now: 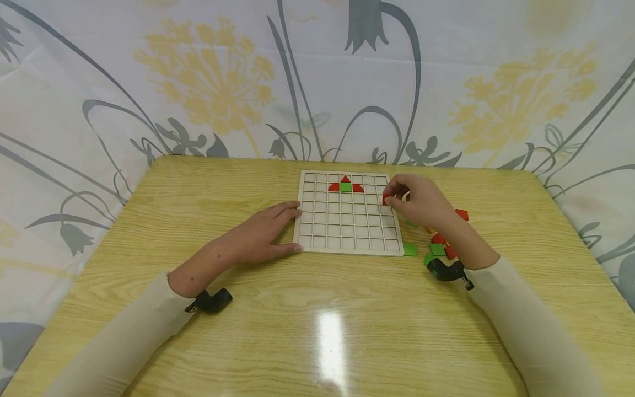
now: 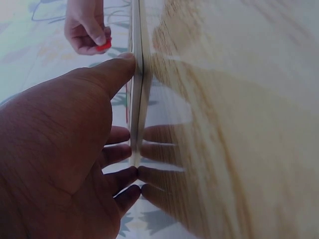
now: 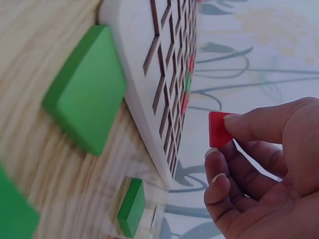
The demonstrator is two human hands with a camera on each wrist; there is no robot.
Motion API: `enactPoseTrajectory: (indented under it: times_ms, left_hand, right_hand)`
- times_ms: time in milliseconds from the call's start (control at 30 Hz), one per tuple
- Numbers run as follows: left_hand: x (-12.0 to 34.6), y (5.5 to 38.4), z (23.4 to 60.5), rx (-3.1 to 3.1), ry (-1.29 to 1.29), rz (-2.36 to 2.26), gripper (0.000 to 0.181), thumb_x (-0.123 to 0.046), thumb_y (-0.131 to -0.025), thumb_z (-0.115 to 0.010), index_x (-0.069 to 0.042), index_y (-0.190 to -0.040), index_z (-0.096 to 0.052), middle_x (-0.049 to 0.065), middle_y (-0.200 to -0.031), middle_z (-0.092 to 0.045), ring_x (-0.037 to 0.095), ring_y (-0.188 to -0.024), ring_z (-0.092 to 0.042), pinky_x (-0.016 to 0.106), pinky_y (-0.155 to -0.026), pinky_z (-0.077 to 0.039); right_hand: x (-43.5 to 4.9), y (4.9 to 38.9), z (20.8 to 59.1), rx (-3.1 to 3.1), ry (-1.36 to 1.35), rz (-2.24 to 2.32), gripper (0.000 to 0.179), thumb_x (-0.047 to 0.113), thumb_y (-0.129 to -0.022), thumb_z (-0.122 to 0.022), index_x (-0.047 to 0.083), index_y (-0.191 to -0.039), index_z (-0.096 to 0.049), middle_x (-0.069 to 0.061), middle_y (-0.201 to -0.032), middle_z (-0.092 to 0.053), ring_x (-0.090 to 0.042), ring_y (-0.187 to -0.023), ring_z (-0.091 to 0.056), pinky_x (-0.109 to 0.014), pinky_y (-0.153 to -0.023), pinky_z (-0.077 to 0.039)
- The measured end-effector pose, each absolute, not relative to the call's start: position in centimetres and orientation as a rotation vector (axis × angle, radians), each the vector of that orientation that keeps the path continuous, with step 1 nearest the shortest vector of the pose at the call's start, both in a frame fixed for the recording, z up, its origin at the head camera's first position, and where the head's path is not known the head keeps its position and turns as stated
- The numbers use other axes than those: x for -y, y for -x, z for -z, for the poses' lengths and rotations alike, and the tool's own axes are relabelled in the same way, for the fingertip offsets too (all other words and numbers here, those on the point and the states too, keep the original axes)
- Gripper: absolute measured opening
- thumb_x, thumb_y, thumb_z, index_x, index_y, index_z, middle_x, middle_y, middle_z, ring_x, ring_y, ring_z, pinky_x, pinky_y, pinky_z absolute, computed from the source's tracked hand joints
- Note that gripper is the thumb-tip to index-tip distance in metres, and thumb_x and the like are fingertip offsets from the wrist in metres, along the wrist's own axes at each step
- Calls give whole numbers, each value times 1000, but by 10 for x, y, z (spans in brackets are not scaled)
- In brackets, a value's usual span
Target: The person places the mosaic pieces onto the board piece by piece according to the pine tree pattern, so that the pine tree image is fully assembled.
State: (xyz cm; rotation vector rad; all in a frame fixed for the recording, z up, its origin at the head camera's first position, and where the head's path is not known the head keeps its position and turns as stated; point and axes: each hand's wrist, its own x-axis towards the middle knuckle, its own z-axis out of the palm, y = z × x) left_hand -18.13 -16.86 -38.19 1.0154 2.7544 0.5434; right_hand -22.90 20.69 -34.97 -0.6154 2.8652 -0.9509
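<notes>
A pale wooden grid board (image 1: pixel 319 227) lies on the table. Near its far edge sit a red triangle (image 1: pixel 345 179), a green square (image 1: pixel 345 187) and two red quarter-round tiles, one (image 1: pixel 334 188) to the left of the square, the other (image 1: pixel 357 188) to its right. Between thumb and fingertips my right hand (image 1: pixel 414 198) pinches a red square tile (image 3: pixel 219 130), held over the board's right side. My left hand (image 1: pixel 260 234) rests by the board's left edge, its fairly straight fingers and thumb touching the frame.
Several loose red and green tiles lie right of the board, some hidden under my right forearm. A green square tile (image 3: pixel 89 94) lies against the board's near right corner. A floral-patterned curtain (image 1: pixel 317 82) hangs behind the wooden table (image 1: pixel 278 331).
</notes>
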Motion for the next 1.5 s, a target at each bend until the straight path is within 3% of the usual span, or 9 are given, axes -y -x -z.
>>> enactPoseTrajectory:
  times_ms: [633, 1100, 1500]
  left_hand:
    - [169, 182, 381, -2783, -1015, -557, 83, -52, -100, -71, -3, -161, -41, 15, -171, -32, 35, -157, -32, 53, -127, -30]
    - [168, 183, 382, -2779, -1012, -555, 83, -50, -100, -73, -4, -161, -42, 14, -172, -31, 35, -157, -32, 51, -127, -31]
    - [168, 183, 382, -2782, -1003, -554, 85, -52, -99, -73, -4, -161, -41, 12, -171, -33, 35, -156, -34, 51, -127, -31]
  right_hand:
    - [-183, 258, 357, -2804, 527, 1002, 10, 6, -103, -64, 1, -108, -71, -17, -108, -71, -32, -101, -66, -46, -91, -53]
    - [-182, 266, 368, -2749, 438, 1015, 11, 8, -103, -65, 2, -111, -71, -17, -111, -68, -33, -103, -63, -45, -92, -52]
    - [-181, 264, 370, -2789, 471, 971, 12, 7, -103, -63, 1, -110, -71, -17, -105, -68, -31, -94, -61, -43, -85, -51]
